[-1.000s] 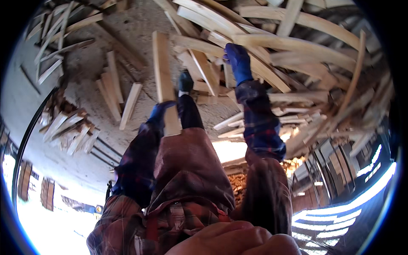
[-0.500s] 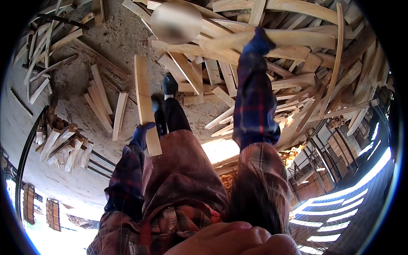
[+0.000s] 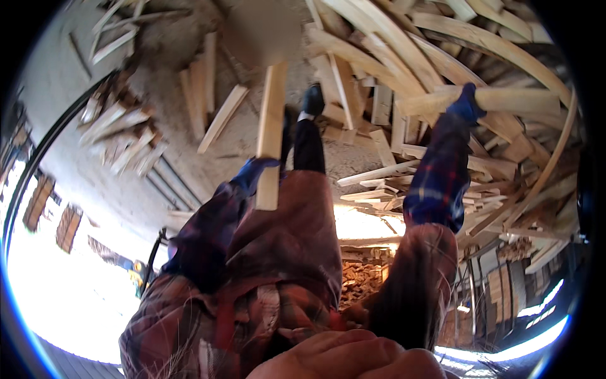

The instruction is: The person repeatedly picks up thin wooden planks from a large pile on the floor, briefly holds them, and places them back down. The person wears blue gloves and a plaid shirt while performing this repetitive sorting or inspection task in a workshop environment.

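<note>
Head view: holding narrow sawn board (image 3: 272,110) in closed left grip (image 3: 252,172), nearer its lower end, before brown apron (image 3: 300,218). Likely stiff, light, little slip; best held near mid-length. Farther out, clasping pale plank (image 3: 521,101) around mid-length in right grip (image 3: 465,105), over woodpile (image 3: 404,47).

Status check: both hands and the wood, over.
Left hand gripping pale board. Right hand at long plank, grip unclear. Loose wood crowding around that plank.
</note>
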A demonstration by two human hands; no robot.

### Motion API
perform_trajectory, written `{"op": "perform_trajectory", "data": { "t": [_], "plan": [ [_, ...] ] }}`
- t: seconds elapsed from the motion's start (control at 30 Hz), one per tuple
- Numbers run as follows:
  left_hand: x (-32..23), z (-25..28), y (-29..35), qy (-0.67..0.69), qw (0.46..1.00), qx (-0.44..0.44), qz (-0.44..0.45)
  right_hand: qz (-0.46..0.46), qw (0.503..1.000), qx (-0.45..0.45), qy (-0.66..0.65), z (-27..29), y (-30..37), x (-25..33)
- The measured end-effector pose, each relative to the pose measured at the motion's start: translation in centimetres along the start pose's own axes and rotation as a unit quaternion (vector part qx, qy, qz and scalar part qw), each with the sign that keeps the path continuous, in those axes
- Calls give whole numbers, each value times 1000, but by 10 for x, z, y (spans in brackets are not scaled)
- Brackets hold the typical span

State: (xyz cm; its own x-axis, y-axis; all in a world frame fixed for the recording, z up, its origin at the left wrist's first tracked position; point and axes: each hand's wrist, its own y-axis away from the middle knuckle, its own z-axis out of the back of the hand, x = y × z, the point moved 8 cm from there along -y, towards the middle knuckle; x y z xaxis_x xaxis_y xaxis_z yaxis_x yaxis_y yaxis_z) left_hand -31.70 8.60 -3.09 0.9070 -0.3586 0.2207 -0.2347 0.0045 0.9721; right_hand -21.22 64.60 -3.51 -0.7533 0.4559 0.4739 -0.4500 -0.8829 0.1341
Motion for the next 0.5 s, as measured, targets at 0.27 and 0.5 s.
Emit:
{"op": "perform_trajectory", "data": {
  "t": [0.27,0.5],
  "plan": [
    [24,-18,81,91,991,99,-18,-150,841,468,-226,99,244,-97],
    [59,-9,215,-191,935,56,-293,-233,626,687,-288,176,468,-134]
  ]
}}
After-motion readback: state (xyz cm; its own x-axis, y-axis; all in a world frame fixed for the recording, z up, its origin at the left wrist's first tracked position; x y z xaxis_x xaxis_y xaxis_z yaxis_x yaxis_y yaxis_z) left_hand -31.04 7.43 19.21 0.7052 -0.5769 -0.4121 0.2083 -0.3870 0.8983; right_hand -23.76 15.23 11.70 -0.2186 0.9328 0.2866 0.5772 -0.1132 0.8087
